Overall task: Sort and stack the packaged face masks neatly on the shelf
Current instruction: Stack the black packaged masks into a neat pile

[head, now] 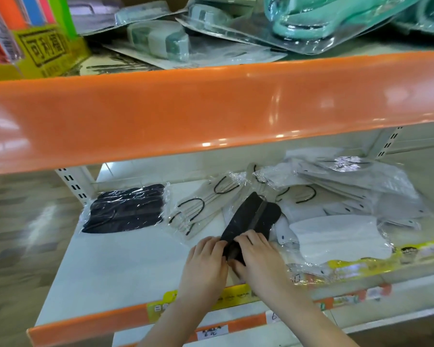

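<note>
Hands: left hand and right hand together grip the near end of a black mask pack, fingers curled over it.
Black mask pack: angled up off the white shelf, between the two piles.
Left: stack of black packs lying flat.
Right: loose heap of white packs.
Above: orange shelf edge.
</note>
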A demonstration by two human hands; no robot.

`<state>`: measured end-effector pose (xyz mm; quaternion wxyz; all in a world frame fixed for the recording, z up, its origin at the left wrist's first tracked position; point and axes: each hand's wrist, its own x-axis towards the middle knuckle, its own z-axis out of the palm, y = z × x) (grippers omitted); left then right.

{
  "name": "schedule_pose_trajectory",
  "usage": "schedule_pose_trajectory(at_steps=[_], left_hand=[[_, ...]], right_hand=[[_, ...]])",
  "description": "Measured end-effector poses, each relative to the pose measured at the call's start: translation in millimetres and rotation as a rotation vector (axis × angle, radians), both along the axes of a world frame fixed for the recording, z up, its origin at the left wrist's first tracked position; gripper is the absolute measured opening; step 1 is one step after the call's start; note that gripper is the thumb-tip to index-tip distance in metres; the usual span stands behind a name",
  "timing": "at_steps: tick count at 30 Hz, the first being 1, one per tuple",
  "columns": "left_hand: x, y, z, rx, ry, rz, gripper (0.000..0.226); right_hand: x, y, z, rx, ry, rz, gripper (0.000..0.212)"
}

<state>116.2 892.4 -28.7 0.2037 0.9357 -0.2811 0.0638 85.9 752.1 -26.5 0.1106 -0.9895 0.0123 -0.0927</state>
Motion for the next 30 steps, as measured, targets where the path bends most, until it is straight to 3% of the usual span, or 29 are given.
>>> schedule_pose_trajectory(at_steps=[6,9,11,17,20,24,30], left_hand=[[0.6,-2.0,0.7,-0.104,0.055,-0.036,0.034],[1.3,-6.5,3.4,-0.248,0.249,0.031,0.033],[2.1,-11.4,9.6,-0.369,0.419,0.117,0.034],[-0.6,-25.3,31.3,-0.679,0.668,0.202,0.026],[-7.3,-32.8,39.6,-0.796,0.648,0.201,0.023],[-13.2,-36.4,51.5,-0.878,0.635,0.131,0.020],[-6.1,-29.4,55.0,-0.754,0.473,-0.006,0.015]], right_hand=[[-0.4,4.3,3.3,-0.010,-0.027,-0.007,0.043],[-1.3,5.1,4.2,-0.003,-0.052,0.005,0.037],[-2.1,4.5,3.9,-0.006,-0.043,0.019,0.042],[-12.1,0.6,9.4,0.119,0.087,0.096,0.069],[-14.9,-0.8,13.7,0.206,0.076,0.105,0.069],[-14.6,-10.0,21.8,0.321,-0.084,0.034,0.034],[-14.7,-26.5,43.1,0.422,-0.265,-0.021,0.020]])
